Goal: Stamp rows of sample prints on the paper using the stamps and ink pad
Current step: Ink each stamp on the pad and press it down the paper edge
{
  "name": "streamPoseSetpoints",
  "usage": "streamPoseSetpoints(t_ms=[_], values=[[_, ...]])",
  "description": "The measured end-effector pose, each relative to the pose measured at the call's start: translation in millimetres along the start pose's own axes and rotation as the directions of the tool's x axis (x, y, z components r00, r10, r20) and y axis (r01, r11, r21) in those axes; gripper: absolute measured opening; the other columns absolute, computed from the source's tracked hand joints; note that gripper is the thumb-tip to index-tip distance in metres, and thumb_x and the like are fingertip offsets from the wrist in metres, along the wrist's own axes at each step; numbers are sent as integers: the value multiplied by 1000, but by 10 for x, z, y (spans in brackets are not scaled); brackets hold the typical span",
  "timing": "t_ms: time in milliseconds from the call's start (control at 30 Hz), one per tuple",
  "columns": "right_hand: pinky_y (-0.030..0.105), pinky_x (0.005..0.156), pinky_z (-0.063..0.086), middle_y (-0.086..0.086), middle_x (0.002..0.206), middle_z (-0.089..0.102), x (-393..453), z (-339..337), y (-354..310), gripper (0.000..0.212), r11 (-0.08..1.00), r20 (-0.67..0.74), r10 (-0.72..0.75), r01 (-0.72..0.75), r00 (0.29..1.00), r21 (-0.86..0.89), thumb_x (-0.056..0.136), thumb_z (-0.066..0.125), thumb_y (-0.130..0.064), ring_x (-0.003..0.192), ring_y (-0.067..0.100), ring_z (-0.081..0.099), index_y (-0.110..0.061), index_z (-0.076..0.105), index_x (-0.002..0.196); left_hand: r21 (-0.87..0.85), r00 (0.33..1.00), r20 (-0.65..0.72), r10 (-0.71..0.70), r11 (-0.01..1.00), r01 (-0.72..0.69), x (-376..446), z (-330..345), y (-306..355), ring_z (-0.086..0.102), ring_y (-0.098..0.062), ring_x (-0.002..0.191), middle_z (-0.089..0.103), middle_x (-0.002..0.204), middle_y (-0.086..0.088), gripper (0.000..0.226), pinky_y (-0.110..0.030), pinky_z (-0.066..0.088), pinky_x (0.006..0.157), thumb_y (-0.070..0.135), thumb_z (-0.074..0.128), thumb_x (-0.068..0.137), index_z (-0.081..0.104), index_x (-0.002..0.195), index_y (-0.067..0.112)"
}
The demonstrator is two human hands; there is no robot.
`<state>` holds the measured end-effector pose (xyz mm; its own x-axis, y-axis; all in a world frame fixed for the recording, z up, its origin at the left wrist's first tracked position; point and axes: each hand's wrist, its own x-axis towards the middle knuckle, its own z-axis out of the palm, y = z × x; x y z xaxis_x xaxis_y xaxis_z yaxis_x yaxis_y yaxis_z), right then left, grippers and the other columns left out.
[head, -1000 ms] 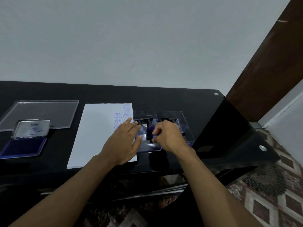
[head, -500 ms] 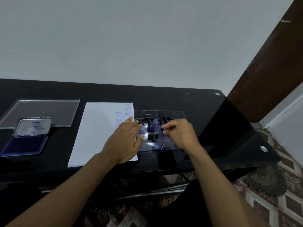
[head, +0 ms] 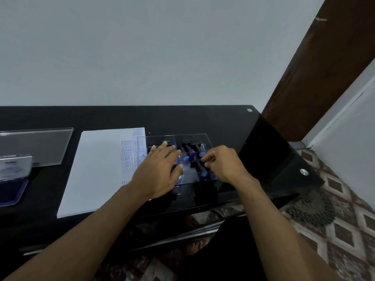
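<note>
Left hand (head: 158, 169) is lying flat, fingers straight, steadying the clear stamp tray (head: 190, 138) right of the paper (head: 97, 169). Right hand (head: 221, 165) is curling over a stamp (head: 202, 154); whether it's pinching, I can't tell. Next: lifting one toward the ink pad (head: 10, 191), far left.

The right grip (head: 221, 164) hovers over the right part of the clear box (head: 194, 136), fingers curled at the stamps (head: 190, 154) inside it. The left grip (head: 159, 169) lies flat just left of it, across the box's left end and the paper's (head: 97, 169) right edge. The box overlaps that edge. Printed rows (head: 129, 157) run just left of the left grip. Far left of both grips sit the ink pad (head: 12, 189) and, behind it, the box lid (head: 40, 145), all on the table (head: 203, 120).
</note>
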<state>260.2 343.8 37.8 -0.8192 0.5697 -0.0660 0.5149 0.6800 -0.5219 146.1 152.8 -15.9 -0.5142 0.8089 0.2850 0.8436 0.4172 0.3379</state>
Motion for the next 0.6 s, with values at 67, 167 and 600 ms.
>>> streamPoseSetpoints(t_ms=[67,167,600], values=[[11,77,44,-2,108,72,-6,-22,-12,18,993,101,-58,68,993,-93,90,65,-14,95,11,66,-21,76,102,6,1000,2,3,1000,-3,42,16,7,28,-24,149,46,153,-5,65,-48,20,124,53,27,97,50,146,16],[16,82,42,-3,118,69,16,-47,-77,24,960,238,-116,170,964,-220,95,57,-20,105,15,63,-22,73,112,-5,1000,-4,3,1000,-3,42,39,-16,29,-25,149,47,152,-6,65,-47,20,124,53,28,97,51,145,15],[22,92,44,-10,128,64,214,-30,-323,34,893,512,-68,281,856,-352,97,50,-10,111,12,60,-23,67,123,-24,1000,-20,-14,1000,14,36,97,-49,30,-27,148,50,149,-8,59,-46,21,123,46,35,99,53,143,13]])
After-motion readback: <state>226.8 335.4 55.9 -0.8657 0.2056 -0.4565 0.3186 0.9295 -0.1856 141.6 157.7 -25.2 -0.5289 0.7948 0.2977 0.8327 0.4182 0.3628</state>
